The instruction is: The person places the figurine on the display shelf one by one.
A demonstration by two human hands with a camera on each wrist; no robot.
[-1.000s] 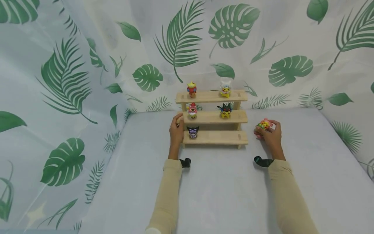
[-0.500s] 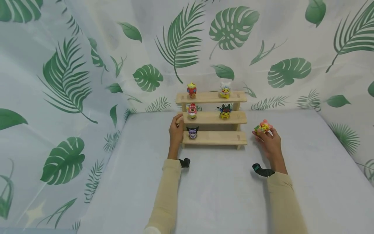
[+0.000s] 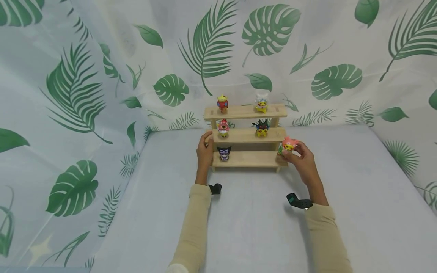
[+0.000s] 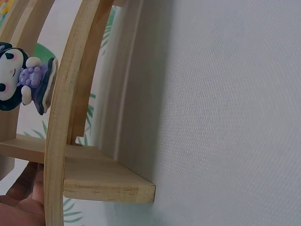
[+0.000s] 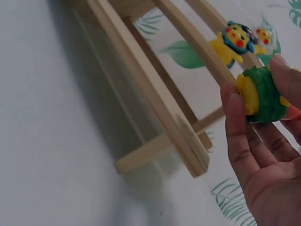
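Observation:
A three-tier wooden display stand (image 3: 249, 159) stands on the white tabletop. My left hand (image 3: 205, 154) holds its left end by the middle tier; in the left wrist view the fingers (image 4: 28, 186) are partly hidden behind the wood. Between thumb and fingers, my right hand (image 3: 305, 163) pinches a small figurine (image 3: 288, 145) with a pink head, yellow face and green body, at the right end of the bottom tier. The right wrist view shows the figurine's green and yellow underside (image 5: 263, 96), apart from the board. A black-and-purple figurine (image 3: 224, 153) sits on the bottom tier's left.
On the middle tier stand a pink-and-red figurine (image 3: 223, 128) and a dark-eared yellow one (image 3: 262, 128). The top tier bears a red-and-yellow figurine (image 3: 222, 104) and a white-hooded yellow one (image 3: 261, 103). A leaf-print cloth (image 3: 218, 57) hangs behind.
My right hand has carried the pink-headed figurine leftward, from beside the stand to the bottom tier's right end. The left hand has stayed at the stand's left end.

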